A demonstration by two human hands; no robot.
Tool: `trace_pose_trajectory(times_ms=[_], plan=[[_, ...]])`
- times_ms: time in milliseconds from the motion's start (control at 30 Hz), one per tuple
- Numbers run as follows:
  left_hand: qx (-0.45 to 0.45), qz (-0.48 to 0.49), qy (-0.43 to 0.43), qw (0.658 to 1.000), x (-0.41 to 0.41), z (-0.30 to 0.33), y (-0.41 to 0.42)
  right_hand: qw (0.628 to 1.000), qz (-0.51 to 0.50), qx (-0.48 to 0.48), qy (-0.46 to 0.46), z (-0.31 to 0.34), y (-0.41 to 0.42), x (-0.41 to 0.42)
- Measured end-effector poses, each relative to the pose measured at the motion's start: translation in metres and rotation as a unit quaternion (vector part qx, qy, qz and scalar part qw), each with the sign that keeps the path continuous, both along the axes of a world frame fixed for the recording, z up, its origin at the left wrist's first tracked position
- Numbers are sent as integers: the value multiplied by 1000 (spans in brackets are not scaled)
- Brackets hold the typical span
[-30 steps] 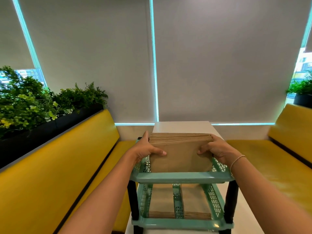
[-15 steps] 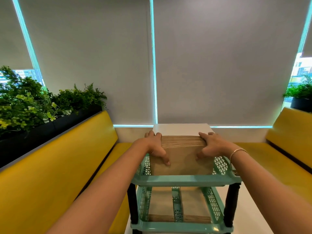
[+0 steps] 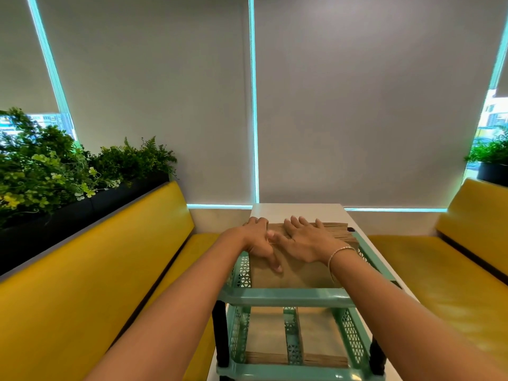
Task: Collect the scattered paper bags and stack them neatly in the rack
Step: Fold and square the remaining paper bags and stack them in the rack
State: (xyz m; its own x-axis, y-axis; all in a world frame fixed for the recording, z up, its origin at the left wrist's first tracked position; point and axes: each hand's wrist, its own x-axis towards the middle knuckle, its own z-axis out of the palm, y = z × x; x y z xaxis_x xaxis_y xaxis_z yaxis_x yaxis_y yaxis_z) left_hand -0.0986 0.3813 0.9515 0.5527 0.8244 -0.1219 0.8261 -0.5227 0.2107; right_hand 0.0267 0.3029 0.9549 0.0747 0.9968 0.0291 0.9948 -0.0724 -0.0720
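A thick stack of brown paper bags [image 3: 302, 273] stands on edge in the top tier of a mint-green plastic rack [image 3: 286, 296] with black posts. My left hand [image 3: 257, 240] grips the stack's left end, fingers over the top and thumb down the front face. Flat on the top edges lies my right hand [image 3: 305, 243], fingers spread, a thin bracelet at the wrist. More brown bags [image 3: 264, 358] lie in the rack's lower tier, partly hidden by a green crossbar.
The rack stands on a narrow white table [image 3: 297, 211] that runs toward the blinds. Yellow benches flank it on the left [image 3: 96, 270] and right [image 3: 439, 270]. A black planter with green plants [image 3: 55, 171] tops the left bench back.
My right hand left the stack's right end and now lies flat on its top, close to my left hand. The left hand kept its hold on the left end.
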Motion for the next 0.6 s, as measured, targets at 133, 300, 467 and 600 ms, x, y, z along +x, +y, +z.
trace_pose_trajectory(times_ms=[133, 300, 467, 600], plan=[[-10, -8, -13, 1000, 0, -1, 2, 999, 17, -25, 30, 1, 4, -1], [-15, 0, -50, 999, -3, 1, 1, 947, -33, 156, 278, 19, 0, 44], [-24, -2, -60, 998, -2, -2, 5, 721, -198, 158, 645, 0, -19, 113], [-33, 4, -65, 997, 1, -3, 7, 657, -155, 55, 736, -21, -14, 105]])
